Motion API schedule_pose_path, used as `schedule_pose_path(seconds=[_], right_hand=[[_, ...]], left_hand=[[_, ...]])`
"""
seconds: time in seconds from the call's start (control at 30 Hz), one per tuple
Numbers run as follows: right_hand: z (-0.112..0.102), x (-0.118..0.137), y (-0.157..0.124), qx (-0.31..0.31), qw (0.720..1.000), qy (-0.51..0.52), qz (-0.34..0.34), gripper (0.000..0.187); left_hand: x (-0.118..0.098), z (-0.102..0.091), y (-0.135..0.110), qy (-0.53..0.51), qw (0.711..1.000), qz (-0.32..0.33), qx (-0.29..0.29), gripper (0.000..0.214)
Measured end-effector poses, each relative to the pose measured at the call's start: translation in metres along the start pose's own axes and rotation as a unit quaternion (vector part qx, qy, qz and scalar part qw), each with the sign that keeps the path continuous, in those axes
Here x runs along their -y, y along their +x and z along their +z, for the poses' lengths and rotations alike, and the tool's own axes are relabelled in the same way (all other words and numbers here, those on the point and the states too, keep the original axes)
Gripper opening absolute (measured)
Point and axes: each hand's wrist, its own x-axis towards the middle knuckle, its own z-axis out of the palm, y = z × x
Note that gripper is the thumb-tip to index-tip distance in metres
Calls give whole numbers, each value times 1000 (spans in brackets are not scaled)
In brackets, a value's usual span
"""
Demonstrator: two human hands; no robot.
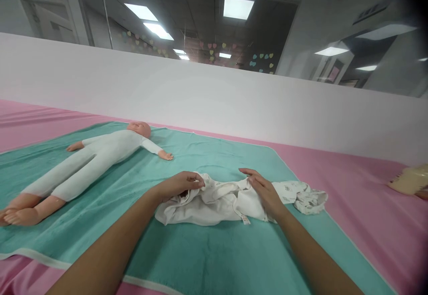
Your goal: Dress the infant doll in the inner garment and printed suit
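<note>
A crumpled white baby garment lies on a teal towel in front of me. My left hand pinches a fold at the garment's left top edge, fingers curled closed on the cloth. My right hand rests flat on the garment's right part, fingers stretched out. A baby doll in a white bodysuit lies on its back at the left of the towel, arms spread, head towards the far wall.
The towel covers a pink sheet. A white partition runs along the far side. A pale yellow object lies at the right edge on the sheet.
</note>
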Motion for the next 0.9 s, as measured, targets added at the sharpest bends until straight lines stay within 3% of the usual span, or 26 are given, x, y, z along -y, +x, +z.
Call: schedule_pose_path(seconds=[0.07, 0.13, 0.2, 0.27, 0.4, 0.5, 0.63, 0.77, 0.83, 0.9], right_hand=[[-4, -1, -1, 25, 998, 36, 36, 36], [-7, -6, 0, 39, 995, 55, 72, 37], [-8, -13, 3, 12, 993, 71, 94, 36], [-9, -20, 5, -42, 988, 102, 105, 35], [-9, -25, 8, -106, 978, 151, 96, 36], [-6, -19, 6, -101, 985, 128, 64, 36], [-1, -10, 1, -139, 990, -7, 16, 37], [-1, -7, -1, -176, 970, -169, -23, 34], [0, -9, 1, -172, 955, -237, -41, 31], [1, -13, 3, -161, 939, -298, -61, 28]], left_hand=[[1, -4, 3, -67, 992, -21, 109, 32], [2, -8, 7, -155, 981, 1, 118, 36], [4, -11, 12, -201, 976, 34, 71, 36], [6, -11, 16, -170, 984, 56, 7, 36], [12, -7, 21, 28, 988, 100, -115, 40], [18, -5, 25, 189, 955, 127, -190, 35], [27, -7, 29, 365, 887, 145, -242, 21], [31, -10, 29, 427, 822, 232, -297, 16], [30, -11, 28, 418, 804, 276, -319, 15], [26, -10, 25, 390, 808, 297, -326, 15]])
